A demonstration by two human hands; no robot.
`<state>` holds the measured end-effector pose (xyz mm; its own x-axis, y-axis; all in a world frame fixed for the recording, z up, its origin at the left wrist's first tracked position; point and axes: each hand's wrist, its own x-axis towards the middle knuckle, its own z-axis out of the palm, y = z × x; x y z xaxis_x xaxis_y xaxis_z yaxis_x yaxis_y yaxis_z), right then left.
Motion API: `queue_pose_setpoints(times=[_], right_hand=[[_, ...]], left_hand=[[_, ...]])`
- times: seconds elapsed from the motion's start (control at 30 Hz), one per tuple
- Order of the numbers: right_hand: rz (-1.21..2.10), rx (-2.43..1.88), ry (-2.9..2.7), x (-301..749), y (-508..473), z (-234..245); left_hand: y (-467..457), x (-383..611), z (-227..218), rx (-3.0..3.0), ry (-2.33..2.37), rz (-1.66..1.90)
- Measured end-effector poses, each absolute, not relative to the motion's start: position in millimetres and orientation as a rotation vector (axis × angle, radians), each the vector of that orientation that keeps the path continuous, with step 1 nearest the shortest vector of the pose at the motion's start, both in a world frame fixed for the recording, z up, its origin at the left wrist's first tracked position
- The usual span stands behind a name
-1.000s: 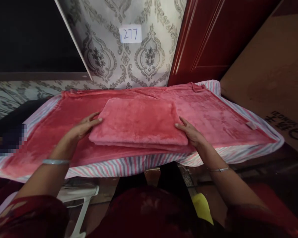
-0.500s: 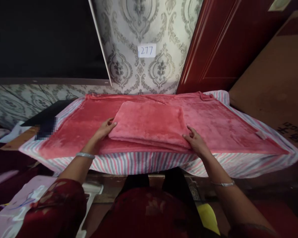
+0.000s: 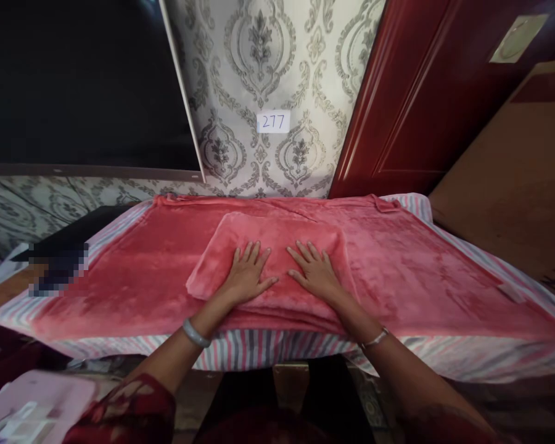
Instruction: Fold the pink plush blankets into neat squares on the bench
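Observation:
A folded pink plush blanket [image 3: 277,237] lies in layers near the front middle of a wider spread of the same pink plush fabric [image 3: 425,271]. My left hand [image 3: 246,271] presses flat on the left half of its top, fingers spread. On the right half rests my right hand [image 3: 315,270], palm down with fingers apart. Both hands touch the top layer and grip nothing. The folded layers show along the near edge.
A striped cloth [image 3: 259,351] hangs below the plush fabric at the front edge. Behind stand a patterned wall with a "277" paper [image 3: 273,121], a dark screen [image 3: 83,86] and a red door [image 3: 425,80]. A cardboard box [image 3: 522,166] is at the right.
My hands have moved from the sides of the folded blanket inward onto its top and flattened out. The view has tilted up slightly.

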<state>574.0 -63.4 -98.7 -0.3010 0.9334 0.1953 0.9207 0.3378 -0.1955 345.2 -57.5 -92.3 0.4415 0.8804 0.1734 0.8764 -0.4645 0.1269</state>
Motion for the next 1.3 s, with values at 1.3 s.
queue_pose_setpoints(times=[1.3], right_hand=[[0.081, -1.871, -2.265, 615, -30, -35]], left_hand=[[-44, 327, -24, 2.594, 1.89, 0.155]])
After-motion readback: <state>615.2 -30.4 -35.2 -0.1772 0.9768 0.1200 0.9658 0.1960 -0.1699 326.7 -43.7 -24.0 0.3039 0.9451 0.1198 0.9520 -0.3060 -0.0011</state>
